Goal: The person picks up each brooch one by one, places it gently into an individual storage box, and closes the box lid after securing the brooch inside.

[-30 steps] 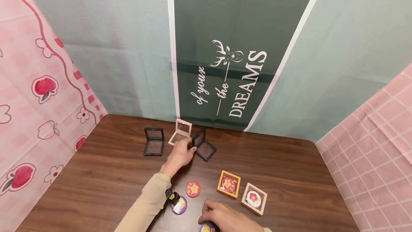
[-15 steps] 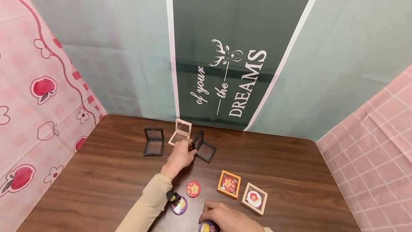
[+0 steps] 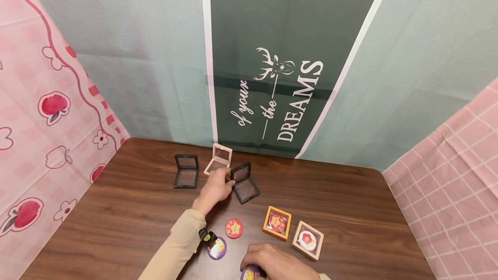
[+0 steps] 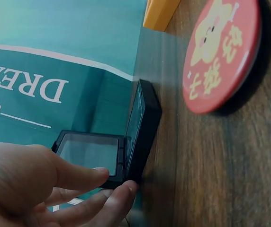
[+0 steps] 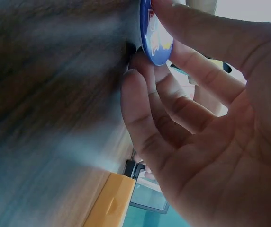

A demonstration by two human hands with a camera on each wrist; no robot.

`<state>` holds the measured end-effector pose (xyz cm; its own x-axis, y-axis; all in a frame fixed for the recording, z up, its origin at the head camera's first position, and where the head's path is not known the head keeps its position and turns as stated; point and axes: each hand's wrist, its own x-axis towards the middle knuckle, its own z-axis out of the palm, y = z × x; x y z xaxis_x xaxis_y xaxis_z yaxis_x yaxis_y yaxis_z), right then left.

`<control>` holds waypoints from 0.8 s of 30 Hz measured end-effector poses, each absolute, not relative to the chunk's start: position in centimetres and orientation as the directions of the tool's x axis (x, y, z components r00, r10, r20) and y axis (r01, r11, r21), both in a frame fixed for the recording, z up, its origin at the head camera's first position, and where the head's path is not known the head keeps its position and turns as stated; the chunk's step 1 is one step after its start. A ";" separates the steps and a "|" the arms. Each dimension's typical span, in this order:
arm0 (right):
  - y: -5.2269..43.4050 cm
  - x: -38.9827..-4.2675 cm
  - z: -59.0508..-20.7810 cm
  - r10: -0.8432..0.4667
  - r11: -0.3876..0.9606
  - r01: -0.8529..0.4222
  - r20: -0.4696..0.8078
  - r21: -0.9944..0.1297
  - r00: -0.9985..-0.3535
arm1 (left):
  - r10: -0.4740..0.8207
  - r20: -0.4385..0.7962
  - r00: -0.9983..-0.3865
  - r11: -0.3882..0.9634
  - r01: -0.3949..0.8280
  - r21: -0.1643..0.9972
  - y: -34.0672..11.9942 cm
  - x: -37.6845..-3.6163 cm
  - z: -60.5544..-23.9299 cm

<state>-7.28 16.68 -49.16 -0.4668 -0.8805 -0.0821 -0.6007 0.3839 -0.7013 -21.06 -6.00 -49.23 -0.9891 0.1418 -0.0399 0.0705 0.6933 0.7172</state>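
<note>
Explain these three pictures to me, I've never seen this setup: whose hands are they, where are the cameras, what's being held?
A person works bare-handed on a wooden table. The wide picture comes from a head camera; the close ones from cameras on each wrist. The left hand grips an open black case by its corner. The right hand pinches a blue badge. Also on the table: another black case, a pink case, an orange box, a beige box, a red badge and a purple badge.

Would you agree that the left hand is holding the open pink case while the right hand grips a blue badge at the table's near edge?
Not quite: the left hand holds the open black case, not the pink case, as the head view shows. The right hand does grip the blue badge.
</note>
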 end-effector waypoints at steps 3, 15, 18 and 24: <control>16.7 -7.4 -49.2 -0.891 0.354 -0.600 -0.063 -0.718 -0.451 | 0.147 -0.039 -0.988 0.699 0.075 0.711 -6.1 -21.1 -49.2; 16.9 -7.7 -49.0 -0.887 0.341 -0.545 -0.070 -0.766 -0.457 | 0.173 -0.115 -0.978 0.735 0.050 0.676 -6.0 -20.4 -48.5; 17.0 -7.9 -48.8 -0.884 0.337 -0.524 -0.071 -0.782 -0.463 | 0.180 -0.130 -0.975 0.743 0.048 0.667 -6.0 -20.4 -48.4; 17.5 -8.5 -48.3 -0.856 0.362 -0.542 -0.040 -0.759 -0.516 | 0.201 -0.158 -0.967 0.756 0.051 0.653 -6.0 -20.3 -48.2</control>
